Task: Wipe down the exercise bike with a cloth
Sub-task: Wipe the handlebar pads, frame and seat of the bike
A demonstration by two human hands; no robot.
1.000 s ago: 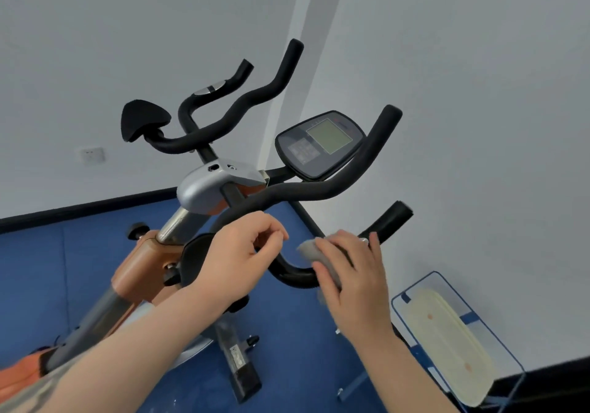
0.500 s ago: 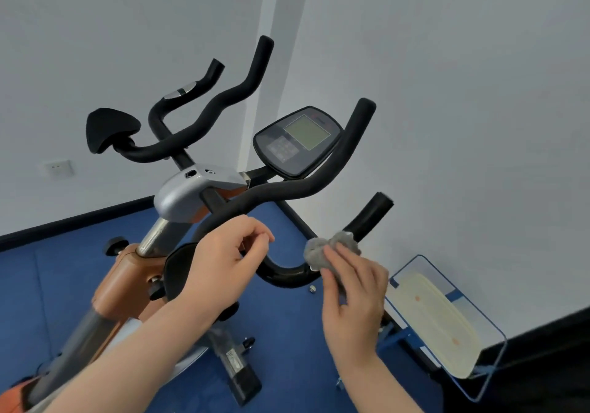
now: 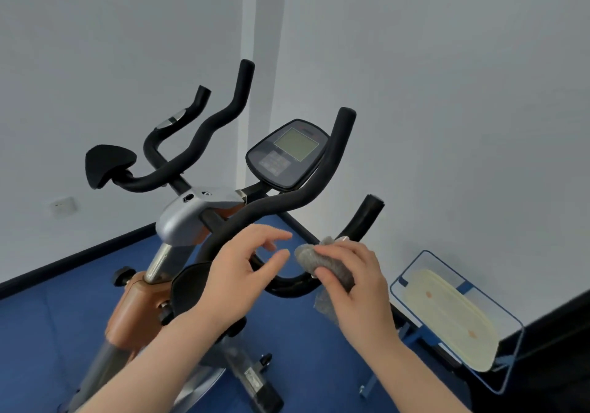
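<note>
The exercise bike (image 3: 191,218) fills the middle of the view, with black foam handlebars (image 3: 297,195), a grey console (image 3: 287,157) and an orange frame. My right hand (image 3: 357,285) grips a grey cloth (image 3: 314,258) wrapped over the lower curved handlebar on the right side. Part of the cloth hangs below the bar. My left hand (image 3: 239,278) hovers just left of the cloth, in front of the bar, with its fingers loosely spread and nothing in them.
A blue-framed stand (image 3: 507,364) holding a pale oval board stands on the floor at the right. White walls meet in a corner behind the bike. The floor is blue (image 3: 48,317). A wall socket (image 3: 64,207) sits at the left.
My left hand has let go of the handlebar and opened its fingers. My right hand with the cloth has slid back along the lower bar towards the left hand.
</note>
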